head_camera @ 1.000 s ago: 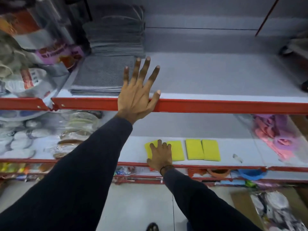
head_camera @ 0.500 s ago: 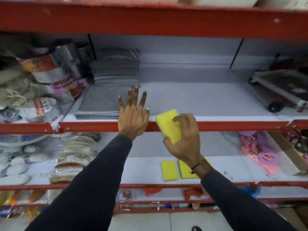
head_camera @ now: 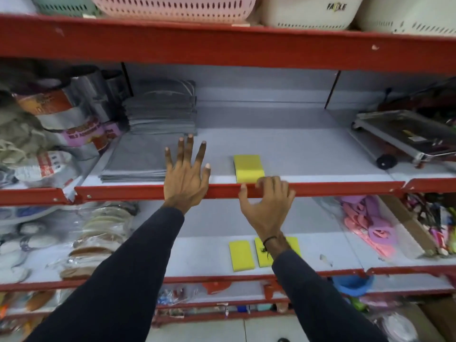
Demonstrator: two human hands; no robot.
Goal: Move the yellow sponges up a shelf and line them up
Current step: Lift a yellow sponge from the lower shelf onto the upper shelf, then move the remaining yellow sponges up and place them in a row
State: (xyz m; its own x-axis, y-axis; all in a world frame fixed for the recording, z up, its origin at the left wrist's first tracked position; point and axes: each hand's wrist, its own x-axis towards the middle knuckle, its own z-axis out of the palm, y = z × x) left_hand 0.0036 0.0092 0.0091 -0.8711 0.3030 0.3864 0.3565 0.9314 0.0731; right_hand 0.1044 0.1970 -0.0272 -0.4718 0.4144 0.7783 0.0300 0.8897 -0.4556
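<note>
One yellow sponge (head_camera: 248,167) lies flat on the upper shelf (head_camera: 308,154), near its red front rail (head_camera: 345,188). My right hand (head_camera: 267,203) hangs just below it over the rail, fingers loosely curled, holding nothing. My left hand (head_camera: 186,172) rests spread on the rail to the sponge's left, palm down and empty. On the lower shelf (head_camera: 202,255) lie more yellow sponges: one (head_camera: 241,255) in full view, a second (head_camera: 262,255) and a third (head_camera: 293,245) partly hidden behind my right wrist.
Folded grey cloths (head_camera: 138,160) and a taller grey stack (head_camera: 161,112) fill the upper shelf's left. Foil-wrapped packs (head_camera: 69,119) sit further left. A metal trolley (head_camera: 404,137) lies at the right. Pink items (head_camera: 367,225) are on the lower shelf's right; baskets (head_camera: 172,7) stand on top.
My right hand carried a yellow sponge up from the lower shelf, set it on the upper shelf and let go. My left hand stayed on the rail; my view tilted upward.
</note>
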